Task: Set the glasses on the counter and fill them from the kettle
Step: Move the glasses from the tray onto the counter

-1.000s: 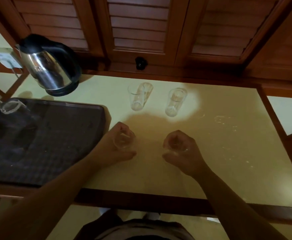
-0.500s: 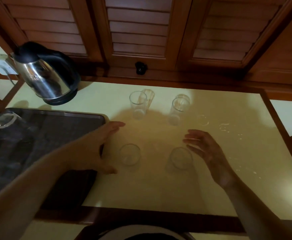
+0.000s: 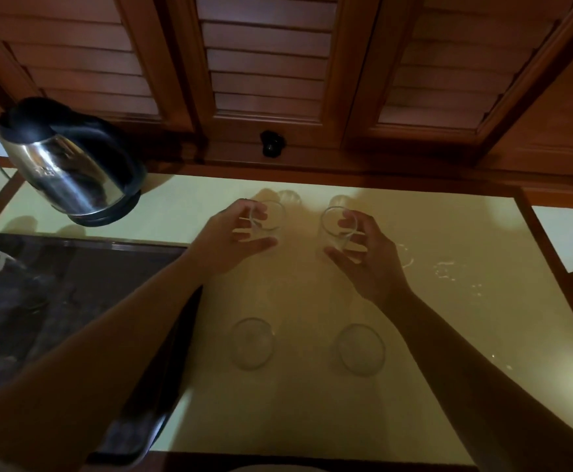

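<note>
— What is the person wearing on the arms?

— Nothing that shows. Both forearms are bare from the lower edge of the view up to the wrists; no sleeve or cuff reaches into sight.

— Anything on the left hand point(image 3: 234, 240)? A ring, a watch?

— No ring, watch or band can be made out there, though the light is dim and warm, so fine detail is lost.

— And the right hand point(image 3: 363, 253)?

— The same: bare fingers, bare wrist, no glove.

— Any clothing at all?

— Only a pale curved sliver at the very bottom edge, too little to tell what it is.
</note>
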Demonstrator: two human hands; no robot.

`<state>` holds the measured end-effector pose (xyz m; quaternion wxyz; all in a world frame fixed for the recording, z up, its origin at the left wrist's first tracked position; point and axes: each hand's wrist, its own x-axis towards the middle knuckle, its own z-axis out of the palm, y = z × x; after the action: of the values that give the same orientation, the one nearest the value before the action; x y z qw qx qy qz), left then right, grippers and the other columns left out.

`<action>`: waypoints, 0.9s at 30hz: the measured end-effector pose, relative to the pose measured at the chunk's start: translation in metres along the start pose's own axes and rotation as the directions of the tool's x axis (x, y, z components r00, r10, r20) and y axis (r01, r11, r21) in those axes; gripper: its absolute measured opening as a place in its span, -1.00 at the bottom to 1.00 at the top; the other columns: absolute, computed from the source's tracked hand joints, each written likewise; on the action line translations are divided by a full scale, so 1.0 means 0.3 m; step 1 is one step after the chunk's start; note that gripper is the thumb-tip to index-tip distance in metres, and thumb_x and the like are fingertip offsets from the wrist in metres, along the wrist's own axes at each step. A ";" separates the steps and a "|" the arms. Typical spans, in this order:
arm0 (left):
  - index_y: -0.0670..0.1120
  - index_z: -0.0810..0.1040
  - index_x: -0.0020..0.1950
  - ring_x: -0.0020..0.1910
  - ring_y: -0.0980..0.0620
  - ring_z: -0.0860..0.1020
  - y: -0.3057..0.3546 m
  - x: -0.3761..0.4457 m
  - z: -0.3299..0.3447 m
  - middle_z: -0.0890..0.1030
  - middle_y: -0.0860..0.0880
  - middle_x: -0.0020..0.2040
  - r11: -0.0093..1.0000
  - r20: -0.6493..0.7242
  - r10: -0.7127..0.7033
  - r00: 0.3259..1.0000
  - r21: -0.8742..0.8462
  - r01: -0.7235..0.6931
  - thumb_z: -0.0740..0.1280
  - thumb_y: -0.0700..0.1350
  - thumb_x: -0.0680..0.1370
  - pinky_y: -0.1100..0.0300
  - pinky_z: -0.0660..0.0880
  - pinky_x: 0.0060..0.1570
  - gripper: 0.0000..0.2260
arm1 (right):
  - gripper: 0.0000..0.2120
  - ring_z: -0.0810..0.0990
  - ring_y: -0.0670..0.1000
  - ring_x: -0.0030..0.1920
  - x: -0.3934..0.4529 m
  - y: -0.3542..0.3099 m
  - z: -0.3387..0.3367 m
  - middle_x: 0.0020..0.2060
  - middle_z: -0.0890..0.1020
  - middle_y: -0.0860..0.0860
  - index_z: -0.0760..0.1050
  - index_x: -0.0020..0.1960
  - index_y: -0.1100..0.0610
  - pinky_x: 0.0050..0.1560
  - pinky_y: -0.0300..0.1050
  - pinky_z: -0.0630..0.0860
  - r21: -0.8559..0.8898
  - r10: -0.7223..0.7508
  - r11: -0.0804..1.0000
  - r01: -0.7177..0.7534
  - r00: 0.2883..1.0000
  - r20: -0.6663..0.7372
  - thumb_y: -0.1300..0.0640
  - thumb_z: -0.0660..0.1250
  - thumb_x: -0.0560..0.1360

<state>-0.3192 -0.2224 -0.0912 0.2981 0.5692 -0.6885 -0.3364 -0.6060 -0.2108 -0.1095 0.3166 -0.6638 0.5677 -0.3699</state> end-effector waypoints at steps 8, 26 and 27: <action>-0.02 0.52 0.34 0.21 0.12 0.62 -0.004 0.011 -0.001 0.59 0.11 0.26 1.000 -0.002 -0.020 1.000 -0.012 0.020 0.60 0.03 0.47 0.17 0.67 0.12 -0.50 | -0.31 0.64 0.08 0.23 -0.022 -0.002 -0.021 0.31 0.62 -0.03 0.42 0.49 0.09 0.11 0.06 0.71 -0.010 0.041 0.999 -0.041 0.999 -0.022 0.06 0.62 0.44; 0.11 0.30 0.60 0.49 0.21 0.43 0.261 -0.441 -0.498 0.51 0.08 0.47 0.993 -0.052 0.005 0.999 0.121 0.001 0.55 0.19 0.37 0.03 0.48 0.43 -0.15 | -0.10 0.52 -0.21 0.40 -0.033 -0.605 -0.015 0.42 0.54 -0.18 0.26 0.60 -0.17 0.41 -0.05 0.49 0.095 -0.329 0.944 0.315 0.897 0.294 -0.23 0.59 0.37; 0.13 0.31 0.59 0.49 0.23 0.43 0.246 -0.480 -0.560 0.53 0.09 0.46 0.992 -0.060 0.000 0.998 0.126 0.007 0.55 0.22 0.37 0.03 0.53 0.38 -0.16 | -0.10 0.51 -0.22 0.39 -0.036 -0.658 0.030 0.42 0.53 -0.20 0.25 0.59 -0.20 0.41 -0.03 0.48 0.086 -0.347 0.937 0.338 0.877 0.332 -0.27 0.57 0.36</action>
<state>-0.2039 -0.0923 0.0642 0.2814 0.5980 -0.6981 -0.2756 -0.4967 -0.1695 0.0501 0.3482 -0.8037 0.3728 -0.3063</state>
